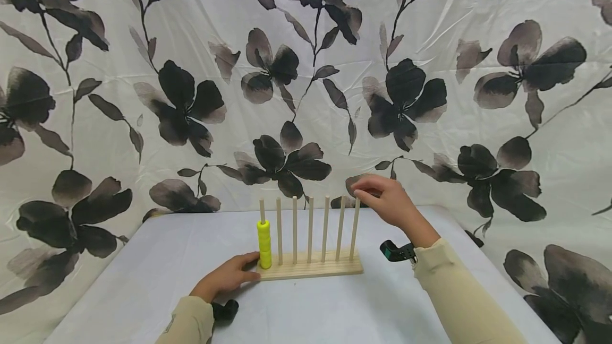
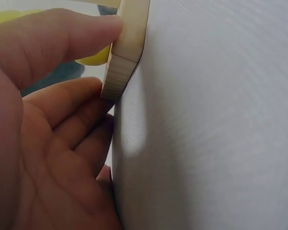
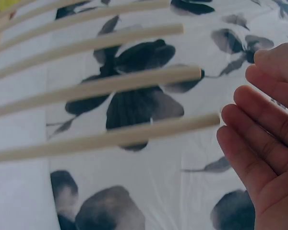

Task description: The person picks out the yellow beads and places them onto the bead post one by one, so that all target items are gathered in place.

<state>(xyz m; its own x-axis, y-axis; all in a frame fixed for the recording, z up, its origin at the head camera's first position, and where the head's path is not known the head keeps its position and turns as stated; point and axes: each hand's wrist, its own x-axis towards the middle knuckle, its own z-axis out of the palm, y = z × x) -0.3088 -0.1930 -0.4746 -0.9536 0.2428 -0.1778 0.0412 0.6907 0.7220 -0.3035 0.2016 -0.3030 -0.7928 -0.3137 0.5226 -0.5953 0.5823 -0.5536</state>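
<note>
A wooden peg rack stands on the table, with several thin upright rods rising from its flat base. Yellow beads are stacked on the leftmost rod, whose top shows bare above them. My left hand grips the left end of the base, thumb on one edge and fingers on the other. At the top of the rightmost rod is my right hand, its fingers loosely bent with nothing between them. The fingertips come right up to that rod's tip.
The rack rests on a white-covered table. Behind the table hangs a pale cloth printed with dark flowers. Each wrist carries a black strapped device, such as the one on the right wrist.
</note>
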